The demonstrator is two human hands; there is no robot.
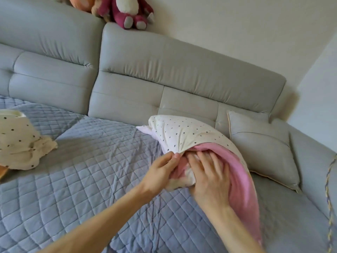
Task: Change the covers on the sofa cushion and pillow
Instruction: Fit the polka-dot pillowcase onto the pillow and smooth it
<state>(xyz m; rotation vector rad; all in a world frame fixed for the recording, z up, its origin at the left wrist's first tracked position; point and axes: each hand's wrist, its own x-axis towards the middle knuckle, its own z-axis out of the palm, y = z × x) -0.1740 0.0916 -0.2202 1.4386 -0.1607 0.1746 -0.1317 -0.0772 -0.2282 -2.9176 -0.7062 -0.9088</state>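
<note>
A pillow in a cream cover with dark dots [184, 134] lies on the sofa seat, its open end toward me. Pink fabric [240, 179] spills out of that opening and trails down to the right. My left hand [160, 172] pinches the edge of the dotted cover at the opening. My right hand [209, 172] lies flat with spread fingers on the pink and white stuffing just inside the opening. A second dotted cream cover [20, 141] lies crumpled on the seat at the far left.
A blue quilted cover [91, 161] spreads over the seat of the grey sofa [164, 70]. A grey cushion [262, 148] leans in the right corner. Plush toys [127, 10] sit on top of the backrest.
</note>
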